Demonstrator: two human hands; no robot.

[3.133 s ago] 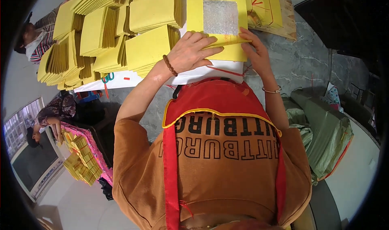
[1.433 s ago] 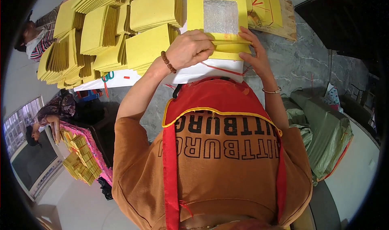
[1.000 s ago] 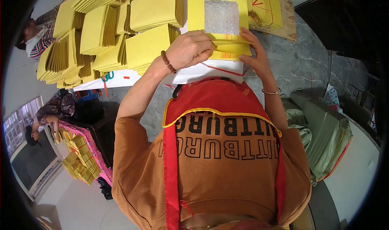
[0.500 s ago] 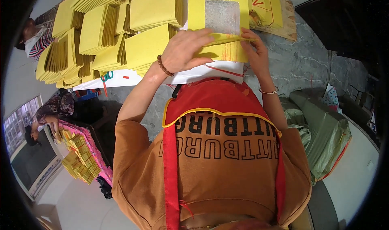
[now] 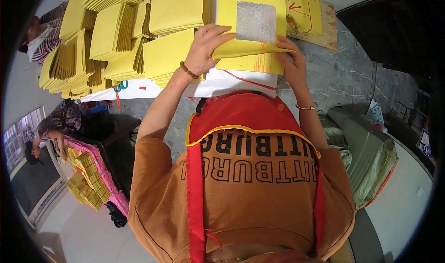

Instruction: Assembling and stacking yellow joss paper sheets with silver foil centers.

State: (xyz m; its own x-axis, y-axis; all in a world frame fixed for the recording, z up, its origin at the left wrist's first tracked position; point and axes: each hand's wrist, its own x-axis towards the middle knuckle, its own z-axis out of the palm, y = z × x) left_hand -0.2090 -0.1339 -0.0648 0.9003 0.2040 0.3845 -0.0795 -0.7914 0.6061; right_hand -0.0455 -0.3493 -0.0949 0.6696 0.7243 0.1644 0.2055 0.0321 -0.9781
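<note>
Squaring up a bundle of yellow paper sheets (image 5: 250,54) looks like the step in hand. In the head view the left hand (image 5: 204,47) grips the bundle's left edge, fingers curled over the top and clamped on it, while the right hand (image 5: 292,61) presses its right edge, fingertips closed on the paper. The bundle, topped by a silver foil square (image 5: 256,21), sits on a white-covered table (image 5: 139,89) beside more yellow stacks (image 5: 167,54). Next — by my reckoning — an even, two-sided grip to keep the edges flush.
</note>
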